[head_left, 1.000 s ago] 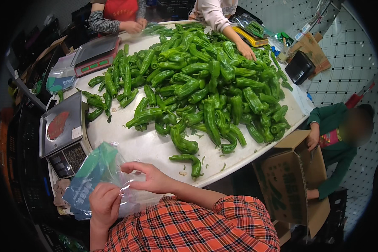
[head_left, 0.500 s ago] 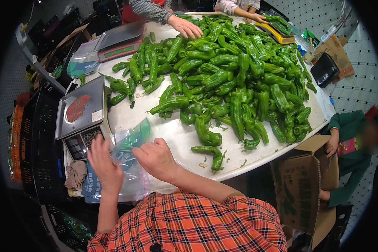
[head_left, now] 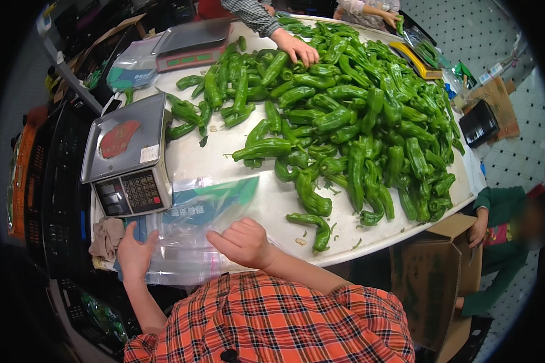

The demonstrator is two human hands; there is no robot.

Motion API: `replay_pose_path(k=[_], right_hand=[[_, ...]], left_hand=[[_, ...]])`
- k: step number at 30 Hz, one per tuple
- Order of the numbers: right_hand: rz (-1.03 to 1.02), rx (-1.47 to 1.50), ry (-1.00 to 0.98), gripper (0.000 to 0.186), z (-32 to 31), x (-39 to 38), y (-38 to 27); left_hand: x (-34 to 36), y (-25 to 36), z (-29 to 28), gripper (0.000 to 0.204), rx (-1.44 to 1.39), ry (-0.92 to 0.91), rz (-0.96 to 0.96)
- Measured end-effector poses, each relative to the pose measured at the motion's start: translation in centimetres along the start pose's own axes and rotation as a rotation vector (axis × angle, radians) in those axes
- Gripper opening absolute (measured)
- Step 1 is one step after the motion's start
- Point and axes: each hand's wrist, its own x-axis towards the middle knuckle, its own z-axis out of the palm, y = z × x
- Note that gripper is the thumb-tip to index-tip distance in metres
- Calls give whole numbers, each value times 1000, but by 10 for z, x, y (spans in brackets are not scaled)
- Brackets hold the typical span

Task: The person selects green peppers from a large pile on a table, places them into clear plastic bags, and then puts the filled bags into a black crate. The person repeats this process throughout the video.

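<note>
A clear plastic bag (head_left: 215, 202) with a blue and green printed panel lies spread on the white table before me, over other clear bags. My left hand (head_left: 137, 252) is at the left end of the bags, thumb and fingers apart, holding nothing I can see. At the bag's near right side, my right hand (head_left: 243, 243) is closed, thumb stretched along the plastic; its fingertips are partly hidden, and it seems to pinch the bag's edge. A bent green pepper (head_left: 315, 228) lies to the right of that hand, in front of a large heap of green peppers (head_left: 345, 127).
A weighing scale (head_left: 127, 154) stands at the left, with a crumpled brown cloth (head_left: 108, 237) near it. Farther back is a second scale (head_left: 194, 48). A co-worker's hand (head_left: 295, 48) touches the heap. At the right are an open cardboard box (head_left: 427, 284) and a person in green (head_left: 496, 209).
The bag has gone from bunched up beside my right hand to spread on the table. My left hand has moved down and left. The far-right co-worker's hand has moved away from the yellow scale.
</note>
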Motion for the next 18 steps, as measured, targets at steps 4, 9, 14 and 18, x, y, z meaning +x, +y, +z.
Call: replay_pose_path(k=[4,9,14,18], right_hand=[[-5,42,10,27,-5,-4,7],[-71,171,-166,23,-7,-11,3],[-157,265,-168,24,-1,-9,-1],[-52,201,-247,31,-1,-17,7]], left_hand=[[-3,11,-8,43,-574,-416,-128],[-14,9,22,25,-1234,162,116],[-35,13,-8,12,-1359,430,551],[-41,26,-12,12,-1144,415,507]])
